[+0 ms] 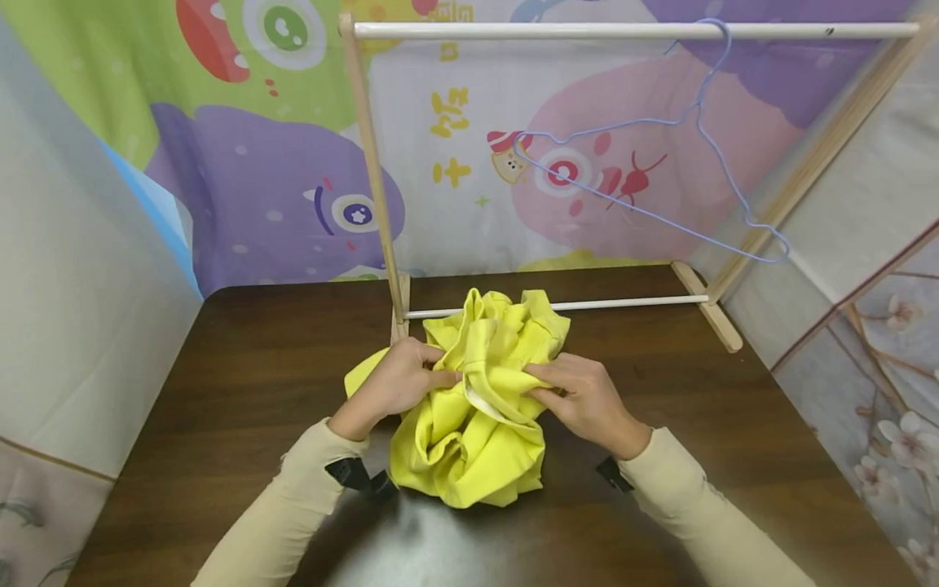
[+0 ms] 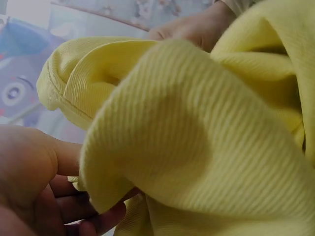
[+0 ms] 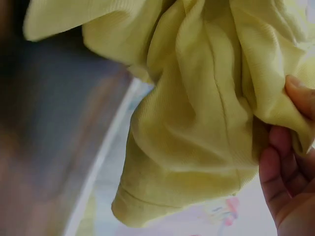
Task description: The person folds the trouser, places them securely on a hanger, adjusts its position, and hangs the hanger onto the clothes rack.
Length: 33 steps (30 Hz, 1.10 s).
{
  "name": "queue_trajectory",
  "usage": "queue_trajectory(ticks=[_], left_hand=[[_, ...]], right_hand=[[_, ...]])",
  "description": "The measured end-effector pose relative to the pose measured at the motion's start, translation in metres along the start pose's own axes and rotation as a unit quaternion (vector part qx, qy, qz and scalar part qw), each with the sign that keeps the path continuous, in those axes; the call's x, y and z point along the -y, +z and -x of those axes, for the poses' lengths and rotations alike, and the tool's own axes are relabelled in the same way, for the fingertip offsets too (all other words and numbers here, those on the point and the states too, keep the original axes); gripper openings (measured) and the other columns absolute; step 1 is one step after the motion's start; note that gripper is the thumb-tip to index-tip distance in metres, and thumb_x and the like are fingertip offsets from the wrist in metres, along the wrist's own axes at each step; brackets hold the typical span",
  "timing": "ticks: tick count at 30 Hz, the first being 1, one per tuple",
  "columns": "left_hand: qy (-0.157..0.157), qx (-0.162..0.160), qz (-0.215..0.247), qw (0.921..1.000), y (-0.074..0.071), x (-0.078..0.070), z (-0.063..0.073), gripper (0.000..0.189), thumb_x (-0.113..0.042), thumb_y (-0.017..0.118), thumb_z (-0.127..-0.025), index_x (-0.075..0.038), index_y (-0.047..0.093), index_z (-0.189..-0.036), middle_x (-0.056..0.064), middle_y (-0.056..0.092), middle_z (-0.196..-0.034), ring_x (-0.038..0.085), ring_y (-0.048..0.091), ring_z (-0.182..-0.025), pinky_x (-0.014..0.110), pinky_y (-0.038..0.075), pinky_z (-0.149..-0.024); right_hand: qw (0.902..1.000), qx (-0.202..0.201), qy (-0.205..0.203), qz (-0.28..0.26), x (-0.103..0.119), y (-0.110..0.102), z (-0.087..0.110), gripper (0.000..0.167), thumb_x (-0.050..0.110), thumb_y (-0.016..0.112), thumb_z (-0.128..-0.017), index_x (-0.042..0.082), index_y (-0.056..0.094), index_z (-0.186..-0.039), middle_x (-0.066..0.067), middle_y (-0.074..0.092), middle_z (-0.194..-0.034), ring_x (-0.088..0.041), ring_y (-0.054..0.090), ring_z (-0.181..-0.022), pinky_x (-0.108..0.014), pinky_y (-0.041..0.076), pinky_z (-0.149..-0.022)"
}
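A crumpled yellow garment (image 1: 469, 456) of ribbed cloth is bunched up over the table, between both hands in the head view. My left hand (image 1: 399, 379) grips its left side, thumb on top of the cloth. On the right side, my right hand (image 1: 583, 399) pinches a fold between thumb and fingers. The left wrist view shows the ribbed cloth (image 2: 197, 132) draped close to the camera, hiding part of the left fingers. In the right wrist view a seamed tube of the cloth (image 3: 197, 132) hangs down beside the right hand (image 3: 295, 182).
Behind the garment stands a wooden rack with a white top bar (image 1: 513, 31) and a low white bar (image 1: 631, 302). A light-blue wire hanger (image 1: 645, 210) hangs on the top bar's right part. The dark brown table (image 1: 257, 391) lies beneath; a cartoon-printed curtain (image 1: 271, 179) covers the back.
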<state>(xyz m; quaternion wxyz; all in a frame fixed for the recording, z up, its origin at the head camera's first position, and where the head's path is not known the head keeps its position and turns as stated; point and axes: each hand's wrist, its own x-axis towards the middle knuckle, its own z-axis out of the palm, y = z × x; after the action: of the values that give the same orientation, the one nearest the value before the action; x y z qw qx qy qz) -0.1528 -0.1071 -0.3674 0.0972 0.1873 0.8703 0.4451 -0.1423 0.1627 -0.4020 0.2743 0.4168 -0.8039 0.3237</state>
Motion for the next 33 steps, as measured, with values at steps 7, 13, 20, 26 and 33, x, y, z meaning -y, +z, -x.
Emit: queue_trajectory(ticks=[7, 13, 20, 26, 33], left_hand=[[-0.036, 0.056, 0.007, 0.9978, 0.025, 0.016, -0.013, 0.040, -0.018, 0.066, -0.092, -0.015, 0.047, -0.058, -0.007, 0.032, -0.049, 0.006, 0.035, -0.044, 0.019, 0.033, -0.048], [-0.042, 0.071, -0.044, 0.9956, 0.035, 0.020, -0.017, 0.048, -0.021, 0.067, -0.093, -0.018, 0.037, -0.056, -0.007, 0.025, -0.050, 0.008, 0.028, -0.045, 0.020, 0.029, -0.048], [-0.047, 0.078, -0.067, 0.9936, 0.040, 0.020, -0.018, 0.042, -0.023, 0.065, -0.094, -0.016, 0.044, -0.059, -0.006, 0.029, -0.051, 0.008, 0.031, -0.046, 0.020, 0.031, -0.049], [-0.045, 0.078, -0.064, 0.9939, 0.036, 0.023, -0.020, 0.030, -0.025, 0.066, -0.094, -0.013, 0.056, -0.068, -0.004, 0.034, -0.055, 0.009, 0.035, -0.051, 0.021, 0.032, -0.053], [-0.033, 0.061, -0.016, 0.9975, 0.025, 0.028, -0.015, 0.039, -0.030, 0.067, -0.092, -0.015, 0.045, -0.065, -0.004, 0.027, -0.056, 0.011, 0.028, -0.050, 0.024, 0.028, -0.051]], right_hand=[[0.9887, 0.096, 0.111, -0.029, -0.012, 0.008, 0.030, 0.034, 0.007, 0.084, -0.069, 0.000, 0.075, -0.102, -0.007, 0.074, -0.084, -0.012, 0.064, -0.069, -0.022, 0.051, -0.060], [0.9663, 0.187, 0.164, -0.067, -0.019, 0.015, 0.040, 0.024, 0.011, 0.080, -0.078, 0.005, 0.077, -0.101, -0.008, 0.076, -0.090, -0.008, 0.066, -0.073, -0.019, 0.051, -0.061], [0.9523, 0.239, 0.172, -0.080, -0.026, 0.013, 0.040, 0.006, 0.009, 0.077, -0.081, 0.009, 0.077, -0.087, -0.003, 0.075, -0.083, -0.001, 0.059, -0.065, -0.019, 0.049, -0.060], [0.9342, 0.283, 0.186, -0.113, -0.029, 0.002, 0.032, 0.009, 0.023, 0.077, -0.082, 0.015, 0.076, -0.088, 0.006, 0.069, -0.076, 0.005, 0.044, -0.059, -0.016, 0.043, -0.057], [0.8873, 0.376, 0.217, -0.157, -0.035, -0.020, 0.022, 0.026, 0.038, 0.071, -0.087, 0.018, 0.065, -0.071, 0.008, 0.055, -0.062, 0.000, 0.045, -0.057, -0.018, 0.040, -0.056]])
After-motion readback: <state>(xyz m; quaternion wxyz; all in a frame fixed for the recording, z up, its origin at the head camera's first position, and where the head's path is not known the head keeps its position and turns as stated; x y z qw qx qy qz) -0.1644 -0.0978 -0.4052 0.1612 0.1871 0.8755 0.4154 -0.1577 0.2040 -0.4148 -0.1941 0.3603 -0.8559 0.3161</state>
